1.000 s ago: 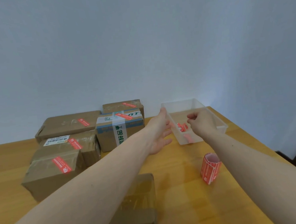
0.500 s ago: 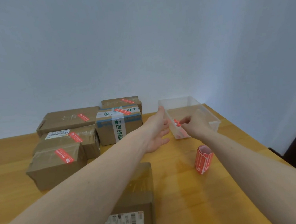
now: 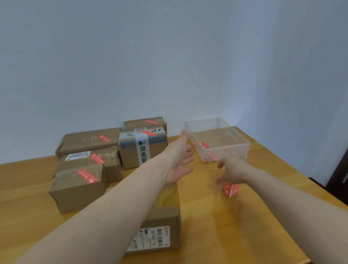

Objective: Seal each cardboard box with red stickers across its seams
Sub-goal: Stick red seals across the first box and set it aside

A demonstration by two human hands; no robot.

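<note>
A cardboard box (image 3: 162,220) with a white shipping label lies near me, partly under my left forearm. Several boxes bearing red stickers stand at the back left, among them a taped one (image 3: 142,147) and a front one (image 3: 78,186). A red sticker roll (image 3: 229,189) stands on the table (image 3: 220,223), partly hidden by my right hand (image 3: 231,170), which hovers just above it with fingers spread and empty. My left hand (image 3: 179,160) is stretched out open, its fingertips at the left wall of a clear plastic bin (image 3: 223,148).
The bin at the back right holds a few red sticker scraps. The table's right edge runs diagonally, with a dark door beyond it. A pale wall stands behind the boxes.
My right hand has drawn back out of the bin toward me and opened above the sticker roll. The view tilted down, showing more of the near box. My left hand has stayed by the bin.
</note>
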